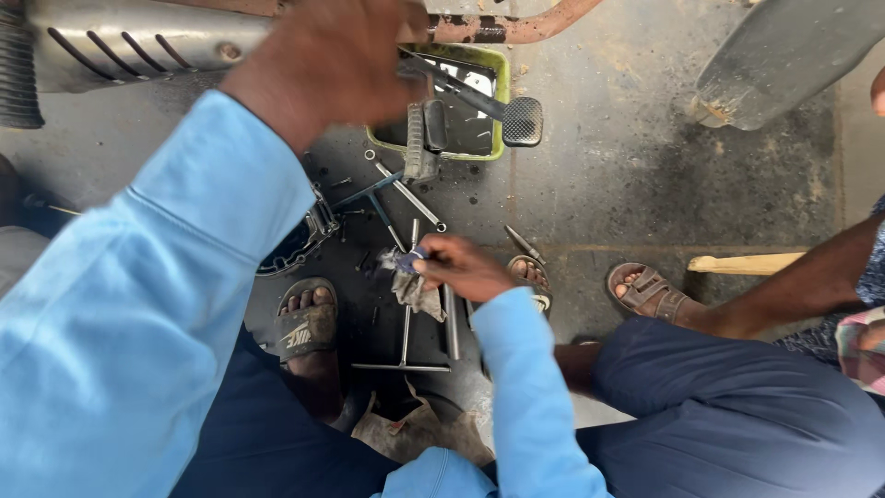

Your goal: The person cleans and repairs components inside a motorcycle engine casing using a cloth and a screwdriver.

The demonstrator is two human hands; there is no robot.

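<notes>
Head view, right hand (466, 267): grip pinches a small blue-tipped part over the grey rag (412, 290).
Left hand (336, 55): blurred, raised near the green tray (501, 83); grip cannot tell.
Progress: tools still strewn around the rag; work looks midway.

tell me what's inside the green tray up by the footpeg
The green tray holds dark liquid or grime and a small upright part. The left hand and footpeg cover the rest.

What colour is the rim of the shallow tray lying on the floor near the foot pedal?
The shallow plastic tray's rim is yellow-green, dirty inside. It shows best in the head view, which is the only view.
</notes>
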